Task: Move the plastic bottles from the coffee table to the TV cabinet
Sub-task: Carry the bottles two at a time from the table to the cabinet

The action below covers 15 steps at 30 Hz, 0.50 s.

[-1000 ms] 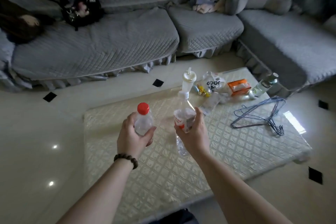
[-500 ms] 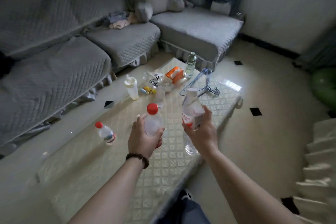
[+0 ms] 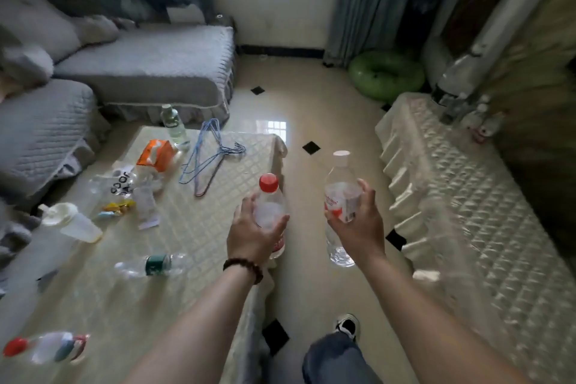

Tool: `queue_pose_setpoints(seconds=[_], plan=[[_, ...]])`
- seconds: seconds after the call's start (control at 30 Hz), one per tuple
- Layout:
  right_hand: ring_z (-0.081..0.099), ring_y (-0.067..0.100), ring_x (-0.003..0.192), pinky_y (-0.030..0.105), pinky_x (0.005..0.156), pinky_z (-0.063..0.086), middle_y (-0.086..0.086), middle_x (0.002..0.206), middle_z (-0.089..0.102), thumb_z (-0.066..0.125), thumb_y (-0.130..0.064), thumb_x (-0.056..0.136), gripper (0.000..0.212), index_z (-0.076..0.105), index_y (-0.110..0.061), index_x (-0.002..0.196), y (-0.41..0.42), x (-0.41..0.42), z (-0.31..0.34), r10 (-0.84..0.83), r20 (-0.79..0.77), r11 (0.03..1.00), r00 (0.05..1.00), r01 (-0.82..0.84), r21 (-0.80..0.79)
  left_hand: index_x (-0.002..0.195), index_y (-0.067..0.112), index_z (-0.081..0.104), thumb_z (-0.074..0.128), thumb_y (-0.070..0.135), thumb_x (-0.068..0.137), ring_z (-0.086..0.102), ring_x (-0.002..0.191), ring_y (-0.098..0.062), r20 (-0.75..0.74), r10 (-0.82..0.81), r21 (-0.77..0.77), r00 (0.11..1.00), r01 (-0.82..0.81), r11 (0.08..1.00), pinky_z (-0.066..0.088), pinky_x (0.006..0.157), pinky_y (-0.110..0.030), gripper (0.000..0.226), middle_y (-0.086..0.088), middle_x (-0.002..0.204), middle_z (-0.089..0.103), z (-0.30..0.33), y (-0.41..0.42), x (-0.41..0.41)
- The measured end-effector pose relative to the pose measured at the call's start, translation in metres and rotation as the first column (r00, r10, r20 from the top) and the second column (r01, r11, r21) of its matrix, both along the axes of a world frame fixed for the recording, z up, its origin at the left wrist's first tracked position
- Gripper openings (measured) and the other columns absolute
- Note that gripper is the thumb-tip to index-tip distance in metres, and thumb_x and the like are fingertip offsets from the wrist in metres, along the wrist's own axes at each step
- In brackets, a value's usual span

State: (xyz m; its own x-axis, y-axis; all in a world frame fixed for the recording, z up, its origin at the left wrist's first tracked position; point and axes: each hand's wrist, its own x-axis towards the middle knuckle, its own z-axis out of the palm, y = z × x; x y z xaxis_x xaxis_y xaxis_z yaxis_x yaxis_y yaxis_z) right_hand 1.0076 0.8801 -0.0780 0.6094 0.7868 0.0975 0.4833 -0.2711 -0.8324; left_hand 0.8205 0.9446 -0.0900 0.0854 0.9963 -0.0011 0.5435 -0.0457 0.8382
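Your left hand [image 3: 254, 232] has its fingers curled snugly round the clear plastic bottle with the red cap [image 3: 270, 212], held by the middle of its body, upright with the cap on top, over the near edge of the coffee table with the cream quilted cover [image 3: 193, 227]. Your right hand [image 3: 358, 226] is closed the same way round the taller clear plastic bottle with the white cap and red-and-white label [image 3: 339, 196], gripped across the label; its long axis runs near vertical, cap up, base hanging below your palm, out over the tiled floor between the table and the low TV cabinet under its cream quilted cloth [image 3: 467, 212].

Both bottles look nearly empty, so expect them to be light, thin-walled and easy to crush; a squeeze at the waist or label band should hold without denting. Smooth plastic may slip if your grip loosens.

On the table remain a clear bottle with a green label lying on its side [image 3: 152, 265], another red-capped one lying blurred at the near corner [image 3: 43, 347], and a green-capped bottle standing at the far edge [image 3: 174, 125]. Several bottles already stand at the cabinet's far end [image 3: 477, 121]
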Motion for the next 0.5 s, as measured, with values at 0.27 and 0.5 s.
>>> queue_pose_setpoints(seconds=[0.27,0.5], plan=[[0.057,0.023,0.114,0.035,0.093,0.049,0.003,0.131,0.054,0.082,-0.028,0.07,0.083,0.033,-0.025,0.137,-0.017,0.101,-0.003,-0.258,-0.008,0.965,0.966,0.259,0.05,0.127,0.033,0.046,0.066,0.071,0.058,0.058,0.108,-0.016,0.013,-0.251,-0.046,0.968,0.251,0.967,0.053,0.09,-0.043,0.082,0.003,0.123,0.057,-0.011,0.024,0.125],[0.06,0.023,0.11,0.04,0.09,0.051,0.003,0.127,0.058,0.082,-0.031,0.069,0.083,0.033,-0.026,0.136,0.0,0.222,-0.004,-0.395,-0.036,0.917,0.918,0.397,0.034,0.132,0.028,0.043,0.076,0.051,0.068,0.056,0.109,-0.02,0.024,-0.388,-0.075,0.921,0.388,0.918,0.05,0.093,-0.047,0.076,-0.002,0.122,0.057,-0.011,0.061,0.265]])
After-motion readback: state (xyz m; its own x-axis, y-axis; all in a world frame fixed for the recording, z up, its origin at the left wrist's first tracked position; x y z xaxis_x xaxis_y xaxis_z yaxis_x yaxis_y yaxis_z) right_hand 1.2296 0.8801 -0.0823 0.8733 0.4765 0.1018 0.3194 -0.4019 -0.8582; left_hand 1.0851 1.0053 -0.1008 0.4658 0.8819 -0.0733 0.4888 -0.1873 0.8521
